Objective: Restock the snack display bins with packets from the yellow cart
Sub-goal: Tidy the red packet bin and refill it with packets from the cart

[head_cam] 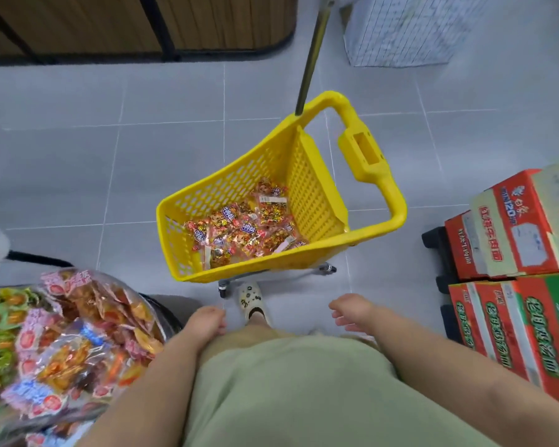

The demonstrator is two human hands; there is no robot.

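Grey floor (78, 156) tiles fill most of the view, with a wooden fixture (78, 24) along the far left edge. The cart (313, 188) stands mid-floor, just ahead of the person's shoe (254, 301), its handle turned to the right. Its packets (239, 230) lie in a thin layer on the cart's bottom, heaped toward the near wall, so a fair load is left to move.

The bin (168, 312) sits at the lower left, beside the left arm, and its own stock (78, 333) already stands high against the rim.

Both hands hang low by the body. The left hand (207, 321) has a loose, curled grip holding nothing. The right hand (352, 312) is relaxed, fingers slack, likewise holding nothing.

I judge this to be the gap between loads: a fresh reach into the cart comes next. That calls for a lean forward and down over the near rim, a scoop of several packets, then a swing left to the bin.

Room is fair. The floor left of the cart and between cart and bin is free. To the right, stacked cartons (513, 227) crowd the handle side, and a pole (313, 53) rises at the cart's far corner. The cart's deep walls and the bin's full rim are the edges to mind: packets may slide off.
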